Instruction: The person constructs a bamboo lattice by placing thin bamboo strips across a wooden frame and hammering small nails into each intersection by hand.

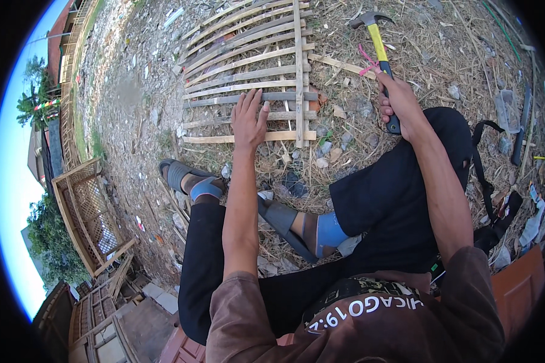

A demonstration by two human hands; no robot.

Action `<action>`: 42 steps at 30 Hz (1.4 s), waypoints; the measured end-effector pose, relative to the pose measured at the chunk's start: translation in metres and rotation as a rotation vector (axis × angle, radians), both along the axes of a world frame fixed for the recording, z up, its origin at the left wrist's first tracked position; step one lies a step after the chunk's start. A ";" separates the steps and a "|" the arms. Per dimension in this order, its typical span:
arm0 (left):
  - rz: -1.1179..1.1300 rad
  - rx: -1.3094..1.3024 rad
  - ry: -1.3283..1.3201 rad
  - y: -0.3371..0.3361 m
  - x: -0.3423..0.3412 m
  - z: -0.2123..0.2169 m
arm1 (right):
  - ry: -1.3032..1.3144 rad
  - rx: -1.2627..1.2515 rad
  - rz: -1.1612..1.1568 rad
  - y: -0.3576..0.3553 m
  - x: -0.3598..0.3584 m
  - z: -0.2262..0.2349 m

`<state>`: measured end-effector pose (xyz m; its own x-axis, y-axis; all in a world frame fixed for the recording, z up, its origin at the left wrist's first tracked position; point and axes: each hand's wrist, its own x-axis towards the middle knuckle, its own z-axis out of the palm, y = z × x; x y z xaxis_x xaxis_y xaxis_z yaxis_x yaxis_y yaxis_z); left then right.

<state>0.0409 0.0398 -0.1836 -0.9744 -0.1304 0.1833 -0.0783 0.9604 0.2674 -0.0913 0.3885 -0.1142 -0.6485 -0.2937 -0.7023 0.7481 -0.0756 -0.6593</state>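
A hammer (378, 49) with a dark claw head and a yellow and black handle is in my right hand (401, 104), which grips it low on the handle. Its head points away from me, above the ground. My left hand (248, 120) lies with fingers stretched out on the near slats of a wooden slatted panel (248, 74). Several thin slats run side by side, crossed at their right end by an upright strip (298, 72). A pink string (367, 60) shows beside the hammer handle, next to a loose wooden strip (336, 63).
Dry grass, stones and wood chips cover the ground. At the right lie a clear plastic container (507, 112), a dark long tool (521, 127) and a black strap (483, 163). A wooden lattice frame (91, 212) stands at the left. My sandalled feet (287, 224) are near the panel.
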 end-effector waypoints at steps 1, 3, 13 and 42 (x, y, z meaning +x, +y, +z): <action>0.022 -0.019 -0.035 -0.002 -0.001 -0.003 | 0.001 0.002 -0.002 0.000 0.000 0.001; 0.015 0.010 -0.006 -0.002 -0.001 -0.009 | 0.001 -0.005 -0.002 0.000 -0.001 0.002; -0.002 0.073 0.083 0.003 0.000 -0.008 | -0.024 -0.009 0.020 0.000 -0.003 0.000; 0.074 0.154 -0.296 -0.078 0.022 0.126 | 0.625 0.787 0.272 0.009 0.009 -0.036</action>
